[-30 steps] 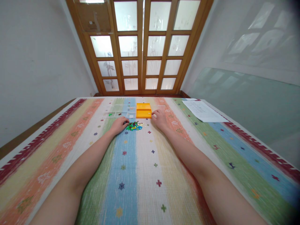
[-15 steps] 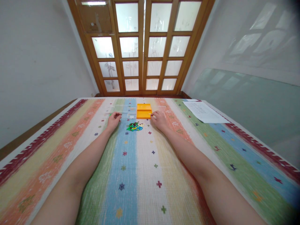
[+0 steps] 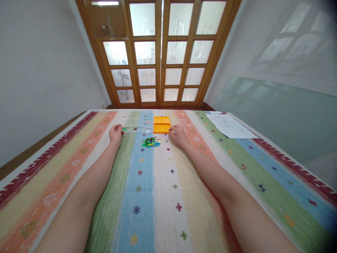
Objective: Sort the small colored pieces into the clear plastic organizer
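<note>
My left hand point(image 3: 116, 134) is at the left end of a clear plastic box point(image 3: 142, 131), its fingers curled close to a small green piece point(image 3: 124, 129). A small dark brown piece point(image 3: 135, 129) and a white piece point(image 3: 147, 131) lie in the same clear box. My right hand point(image 3: 178, 135) has thumb and fingers pinched at the right edge of a bright orange box point(image 3: 162, 129); what they hold is too small to make out. Between my hands, nearer me, lies a loose pile of small green, blue, yellow, brown and cream pieces point(image 3: 151, 142).
Partly behind my right hand, another clear plastic part point(image 3: 181, 121) shows. Written paper sheets point(image 3: 229, 125) lie at the table's far right. A striped cloth point(image 3: 163, 196) covers the table. Beyond its far edge stand wooden doors with glass panes point(image 3: 162, 70).
My left hand has moved left along the clear box, and the dark brown piece now shows where its fingers were. My right hand has stayed at the orange box's edge.
</note>
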Demonstrator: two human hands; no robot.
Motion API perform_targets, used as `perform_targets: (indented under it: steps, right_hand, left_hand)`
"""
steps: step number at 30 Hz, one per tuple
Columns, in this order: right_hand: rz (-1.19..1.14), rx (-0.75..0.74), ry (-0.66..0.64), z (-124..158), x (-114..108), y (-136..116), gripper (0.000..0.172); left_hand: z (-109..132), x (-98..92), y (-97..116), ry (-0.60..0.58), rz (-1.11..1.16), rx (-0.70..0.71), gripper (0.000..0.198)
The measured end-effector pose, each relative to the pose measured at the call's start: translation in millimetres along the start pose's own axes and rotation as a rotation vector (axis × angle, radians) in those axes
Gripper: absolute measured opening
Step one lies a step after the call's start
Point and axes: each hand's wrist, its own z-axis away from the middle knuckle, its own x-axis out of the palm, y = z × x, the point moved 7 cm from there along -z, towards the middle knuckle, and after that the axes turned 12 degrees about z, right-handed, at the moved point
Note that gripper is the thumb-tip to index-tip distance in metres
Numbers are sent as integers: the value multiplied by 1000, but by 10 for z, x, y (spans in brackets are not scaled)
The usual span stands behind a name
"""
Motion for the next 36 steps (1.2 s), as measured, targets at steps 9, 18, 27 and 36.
perform_targets:
  steps: [9, 18, 27, 36]
  right_hand:
    - [9, -5, -23, -4, -19, -39, 14]
    - [8, -21, -36, 2, -15, -60, 15]
    - [2, -26, -41, 2, -24, -81, 14]
    - [1, -34, -47, 5, 3, -70, 15]
  left_hand:
    - [20, -20, -17, -7, 14, -47, 49]
    - [246, 358, 128, -347, -506, 241, 30]
    - [1100, 1044, 261, -1006, -654, 425, 23]
    - [1209, 1112, 248, -1078, -726, 467, 26]
